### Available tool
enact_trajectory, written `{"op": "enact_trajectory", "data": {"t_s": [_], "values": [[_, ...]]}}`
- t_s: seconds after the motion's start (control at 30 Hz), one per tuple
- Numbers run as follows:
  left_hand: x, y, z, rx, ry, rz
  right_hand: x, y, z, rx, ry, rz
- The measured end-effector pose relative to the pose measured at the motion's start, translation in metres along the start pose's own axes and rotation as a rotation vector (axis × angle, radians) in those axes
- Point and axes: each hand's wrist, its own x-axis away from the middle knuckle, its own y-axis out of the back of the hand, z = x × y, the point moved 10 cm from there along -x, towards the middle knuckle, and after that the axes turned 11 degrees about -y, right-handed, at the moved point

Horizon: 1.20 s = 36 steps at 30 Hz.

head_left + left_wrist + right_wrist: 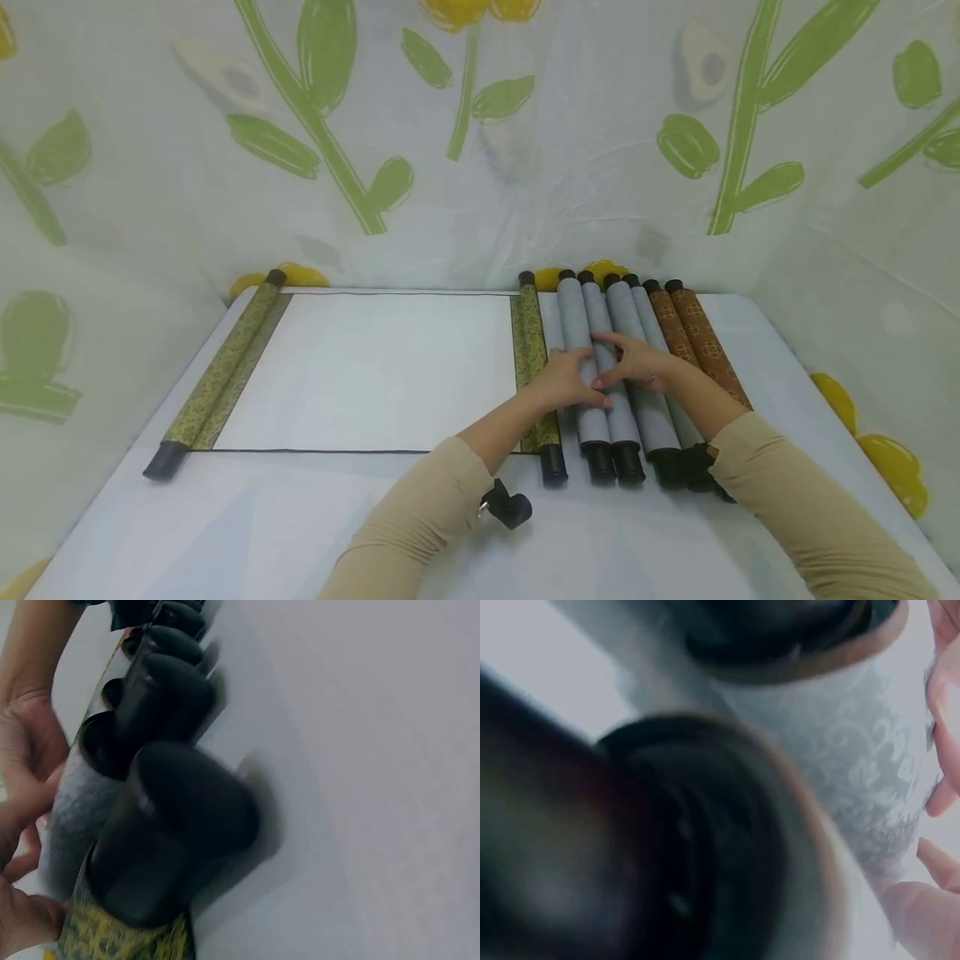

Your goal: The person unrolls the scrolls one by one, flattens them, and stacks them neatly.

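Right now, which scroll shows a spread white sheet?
The yellow-green scroll, farthest left: its white sheet lies flat between two patterned rods; the grey rolls and brown rolls show none.

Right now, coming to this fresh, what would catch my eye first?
Probably the wide, blank white scroll, spread open left of centre on the table between two yellow-and-black patterned rolls. Next, just to its right, come the left hand and right hand, close together over the grey rolls, with brown rolls beyond. Behind everything, a pale backdrop shows big green leaves.
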Motion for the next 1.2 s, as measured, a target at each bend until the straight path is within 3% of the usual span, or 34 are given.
{"op": "enact_trajectory", "data": {"t_s": [0.17, 0.37, 0.63, 0.9, 1.2], "values": [[0.001, 0.002, 0.001, 0.072, 0.035, -0.085, 0.002, -0.002, 0.004, 0.005, 0.026, 0.024], [0.004, 0.008, 0.001, 0.157, 0.045, -0.134, 0.003, -0.003, 0.005, -0.036, 0.047, 0.045], [0.008, 0.013, -0.004, 0.176, 0.004, -0.135, 0.015, 0.002, 0.011, -0.012, 0.105, -0.038], [0.02, 0.025, -0.013, 0.381, -0.042, -0.163, 0.035, -0.002, 0.031, -0.022, 0.257, -0.151], [0.029, 0.031, -0.014, 0.408, -0.074, -0.127, 0.042, -0.012, 0.049, 0.014, 0.345, -0.223]]}}
